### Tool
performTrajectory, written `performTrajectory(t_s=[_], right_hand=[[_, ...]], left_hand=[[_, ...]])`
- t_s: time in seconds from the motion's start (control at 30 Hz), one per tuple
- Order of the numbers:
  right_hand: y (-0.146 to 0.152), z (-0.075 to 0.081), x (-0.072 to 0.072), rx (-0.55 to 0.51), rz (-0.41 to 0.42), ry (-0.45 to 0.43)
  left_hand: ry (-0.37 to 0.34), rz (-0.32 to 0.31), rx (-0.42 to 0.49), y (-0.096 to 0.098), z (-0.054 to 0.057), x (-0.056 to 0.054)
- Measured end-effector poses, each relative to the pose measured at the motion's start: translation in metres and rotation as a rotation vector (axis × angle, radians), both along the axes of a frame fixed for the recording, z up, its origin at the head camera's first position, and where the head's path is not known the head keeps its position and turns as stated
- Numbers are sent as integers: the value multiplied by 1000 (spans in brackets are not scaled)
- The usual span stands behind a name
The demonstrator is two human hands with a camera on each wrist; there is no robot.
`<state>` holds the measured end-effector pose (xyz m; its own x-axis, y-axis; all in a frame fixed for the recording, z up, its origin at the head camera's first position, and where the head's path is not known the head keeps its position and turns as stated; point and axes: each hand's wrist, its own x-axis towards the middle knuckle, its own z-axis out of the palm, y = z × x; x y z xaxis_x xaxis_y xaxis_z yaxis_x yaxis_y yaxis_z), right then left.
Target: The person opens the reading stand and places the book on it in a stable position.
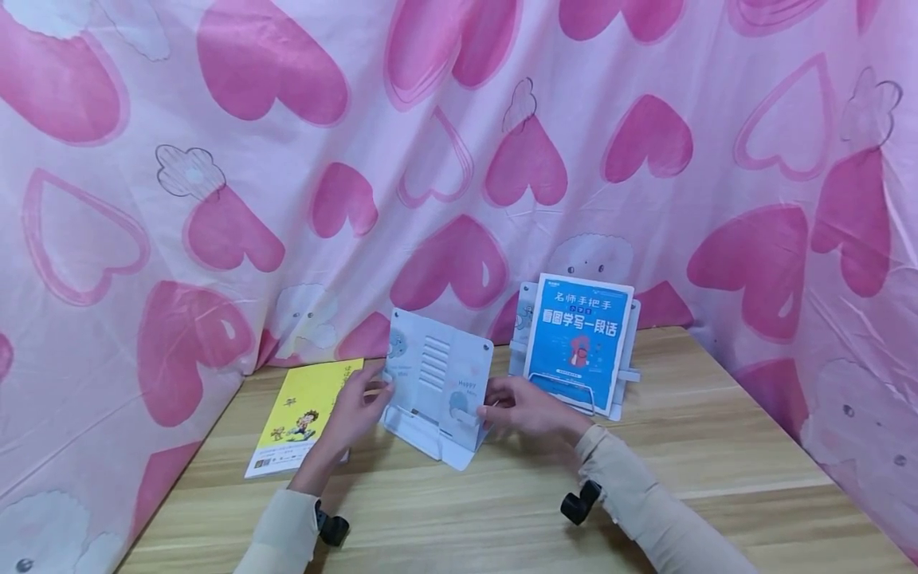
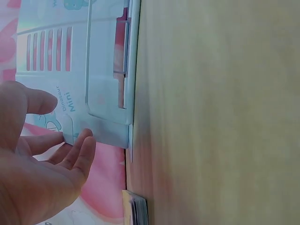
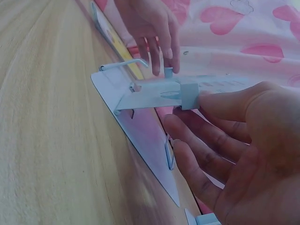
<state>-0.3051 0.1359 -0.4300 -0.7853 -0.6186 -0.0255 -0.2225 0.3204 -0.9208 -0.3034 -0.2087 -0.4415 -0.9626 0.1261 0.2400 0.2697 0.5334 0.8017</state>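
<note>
A pale blue book stand [image 1: 439,383] with slots and cartoon print stands upright on the table. My left hand [image 1: 356,405] is at its left edge. In the left wrist view the left hand's fingers [image 2: 84,145] touch the small side tab [image 2: 68,129], while its thumb stays apart from the panel. My right hand [image 1: 534,406] pinches the stand's right side tab [image 3: 190,96] between thumb and fingers. In the right wrist view the stand's base plate [image 3: 150,154] and wire supports show below the panel.
To the right, a second stand [image 1: 627,375] holds a blue book [image 1: 577,339] upright. A yellow book [image 1: 294,414] lies on the wooden table [image 1: 445,526] at the left, partly behind my left arm. A pink heart-patterned cloth [image 1: 445,175] hangs behind.
</note>
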Motion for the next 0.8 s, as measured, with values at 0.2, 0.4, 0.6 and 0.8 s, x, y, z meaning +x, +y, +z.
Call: performTrajectory(t_s=[0.2, 0.4, 0.6, 0.8], right_hand=[[2, -3, -4, -14, -16, 1], [2, -7, -7, -53, -30, -20], [-1, -7, -6, -64, -106, -36], [0, -10, -5, -59, -165, 4]], left_hand=[[2, 2, -6, -4, 0, 11], [3, 14, -41, -11, 0, 24], [23, 17, -56, -16, -1, 30], [5, 58, -46, -16, -3, 33]])
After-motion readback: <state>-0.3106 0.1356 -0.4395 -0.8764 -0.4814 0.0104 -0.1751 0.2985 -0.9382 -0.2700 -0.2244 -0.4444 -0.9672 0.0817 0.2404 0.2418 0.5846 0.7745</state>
